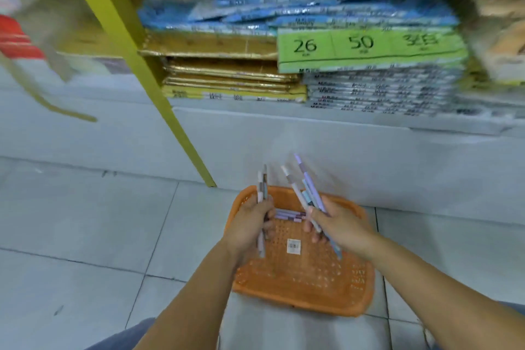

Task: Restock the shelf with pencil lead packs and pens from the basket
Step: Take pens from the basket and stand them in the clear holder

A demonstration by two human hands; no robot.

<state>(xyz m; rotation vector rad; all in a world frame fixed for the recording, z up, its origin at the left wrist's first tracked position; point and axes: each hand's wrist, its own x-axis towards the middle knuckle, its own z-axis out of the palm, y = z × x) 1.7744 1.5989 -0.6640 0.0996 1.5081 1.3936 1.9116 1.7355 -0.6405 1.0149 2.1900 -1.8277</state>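
A floor of pale grey tiles with dark grout lines is seen across the lower half of the view. At twelve o'clock a white shelf is set low to the floor. A yellow upright is slanted across it from eleven o'clock down to the floor just beyond the basket. On the shelf, gold packs are stacked at eleven o'clock and silver packs at one o'clock, with blue packs piled above both. A green card printed with 26 and 50 is laid on the silver stack. Much of the shelf is blurred.

An orange basket of perforated plastic is placed on the floor at six o'clock, near the foot of the shelf. A barcode sticker is seen on its bottom, and loose pens are lain against its far wall, at the basket's twelve o'clock.

Both hands are held over the basket, apart from each other. The left hand, at the basket's ten o'clock, is curled round the left-hand pens, which are held nearly upright. The right hand, at the basket's two o'clock, is wrapped round the right-hand pens, which are fanned out and tilted toward eleven o'clock.
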